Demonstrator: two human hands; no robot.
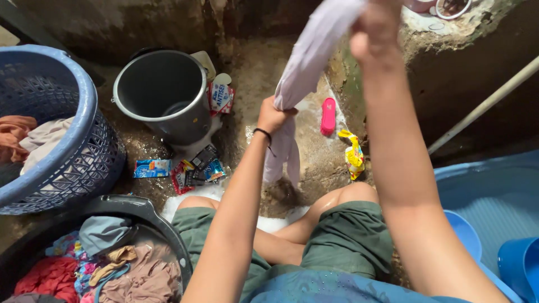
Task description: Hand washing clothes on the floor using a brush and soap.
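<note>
A pale lilac wet cloth (306, 67) hangs stretched between my two hands, twisted into a rope. My right hand (375, 31) grips its upper end, raised near the top of the view. Lower down, my left hand (273, 115), with a black band on the wrist, squeezes the cloth's middle; the loose end dangles below it over the wet concrete floor (314, 163). I am squatting, with my knees in green shorts (348, 235) beneath my arms.
A blue laundry basket (84, 140) with clothes stands at left, a black basin (168, 235) of coloured clothes at lower left, a grey bucket (165, 92) behind. Sachets (191, 171), a pink brush (328, 116) and a yellow wrapper (353, 154) litter the floor. A blue tub (494, 196) is at right.
</note>
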